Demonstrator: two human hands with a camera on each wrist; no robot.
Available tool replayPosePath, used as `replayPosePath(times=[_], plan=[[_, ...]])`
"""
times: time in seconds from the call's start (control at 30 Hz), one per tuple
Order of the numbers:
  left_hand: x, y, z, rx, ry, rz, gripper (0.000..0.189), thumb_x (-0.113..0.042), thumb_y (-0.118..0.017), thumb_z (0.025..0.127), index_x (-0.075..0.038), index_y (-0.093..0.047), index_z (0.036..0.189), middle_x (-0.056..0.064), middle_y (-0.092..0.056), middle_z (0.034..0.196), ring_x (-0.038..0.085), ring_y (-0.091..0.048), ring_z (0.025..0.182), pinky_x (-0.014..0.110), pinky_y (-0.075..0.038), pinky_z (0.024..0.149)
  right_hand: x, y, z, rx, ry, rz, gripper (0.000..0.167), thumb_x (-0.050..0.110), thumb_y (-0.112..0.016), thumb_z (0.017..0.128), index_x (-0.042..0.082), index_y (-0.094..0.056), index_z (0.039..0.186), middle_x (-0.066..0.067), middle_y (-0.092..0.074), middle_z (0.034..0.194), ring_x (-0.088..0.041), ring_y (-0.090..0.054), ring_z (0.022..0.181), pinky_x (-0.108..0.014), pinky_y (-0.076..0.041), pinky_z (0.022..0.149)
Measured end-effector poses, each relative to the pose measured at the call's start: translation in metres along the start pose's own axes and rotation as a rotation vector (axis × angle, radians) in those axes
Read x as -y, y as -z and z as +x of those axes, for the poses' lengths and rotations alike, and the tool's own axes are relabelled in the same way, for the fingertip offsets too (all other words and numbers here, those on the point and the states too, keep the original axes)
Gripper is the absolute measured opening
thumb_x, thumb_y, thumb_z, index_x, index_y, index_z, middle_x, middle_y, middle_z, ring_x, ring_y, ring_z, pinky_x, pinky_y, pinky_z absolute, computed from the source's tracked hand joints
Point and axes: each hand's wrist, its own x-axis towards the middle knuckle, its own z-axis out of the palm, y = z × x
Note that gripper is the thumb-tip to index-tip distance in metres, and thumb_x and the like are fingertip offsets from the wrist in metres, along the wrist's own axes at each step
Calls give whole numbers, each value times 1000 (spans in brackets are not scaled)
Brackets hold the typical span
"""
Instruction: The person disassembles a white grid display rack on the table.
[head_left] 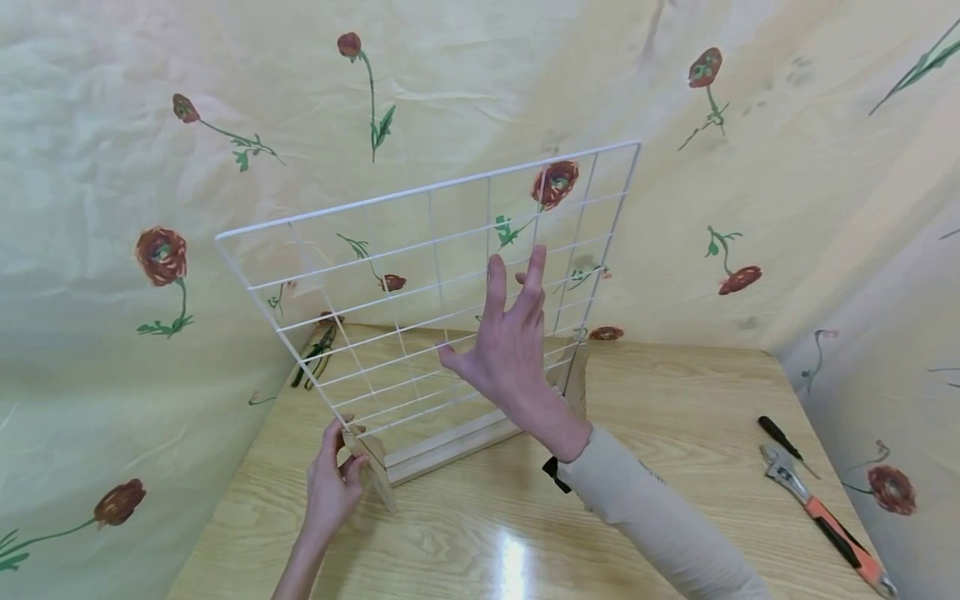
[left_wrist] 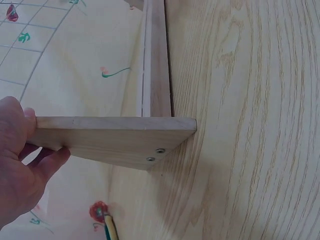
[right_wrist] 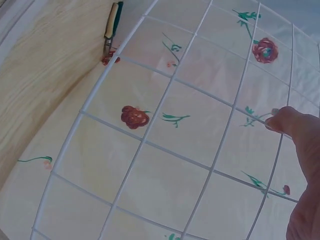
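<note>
A white wire grid panel [head_left: 431, 189] stands tilted above a wooden frame [head_left: 450, 446], its lower edge down by the frame's end boards. My left hand [head_left: 333, 492] pinches the upper end of the left end board [left_wrist: 100, 135], right by the grid's lower left corner. Two screw heads [left_wrist: 155, 155] show in that board's outer face. My right hand [head_left: 510, 346] is raised before the middle of the grid, fingers spread and pointing up. In the right wrist view its thumb [right_wrist: 285, 120] overlaps the wires. The right end board is partly hidden behind my right forearm.
Pliers [head_left: 318, 362] lie at the table's back left, beyond the grid. On the right side are a black-handled screwdriver [head_left: 780, 435] and an adjustable wrench [head_left: 825, 517] with an orange and black handle. Flowered cloth [head_left: 750, 167] hangs around the wooden table [head_left: 660, 400].
</note>
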Motion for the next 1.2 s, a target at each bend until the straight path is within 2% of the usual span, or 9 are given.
replayPosePath(times=[0.2,0.4,0.63,0.8,1.0,1.2], plan=[[1,0,0,11,12,-28,76,37,-61,70,3,-46,136,29,-61,111,45,-60,106,21,-53,84,4,7,9,-13,3,-5,136,48,-93,55,9,-7,153,-39,0,153,-47,-41,119,-53,-55,78],[0,0,0,6,-4,-24,77,37,-61,70,2,-47,137,27,-61,111,42,-61,104,20,-54,83,7,15,18,-52,1,-9,135,48,-93,54,9,-9,153,-40,-3,152,-46,-44,115,-52,-56,73],[-1,1,0,20,-4,-19,72,36,-62,71,4,-46,134,26,-60,110,39,-61,99,17,-54,82,10,31,22,12,-78,-3,136,47,-94,52,10,-9,152,-35,5,154,-44,-40,119,-52,-56,77],[-3,1,0,39,19,-5,69,34,-61,73,7,-45,133,26,-58,111,38,-59,100,21,-54,85,8,43,18,37,-148,18,134,42,-95,52,11,-11,152,-31,7,156,-40,-38,123,-51,-56,69],[0,2,-1,57,22,-1,69,32,-62,75,7,-43,135,26,-58,115,38,-58,105,34,-56,87,-3,56,6,82,-213,-1,136,41,-97,49,6,-14,151,-29,8,158,-38,-40,124,-44,-53,55],[1,2,-1,57,12,-20,69,32,-63,74,5,-44,135,27,-58,116,41,-59,106,42,-56,86,-23,69,-11,112,-258,8,135,36,-99,46,6,-16,149,-26,11,159,-40,-38,123,-50,-54,58]])
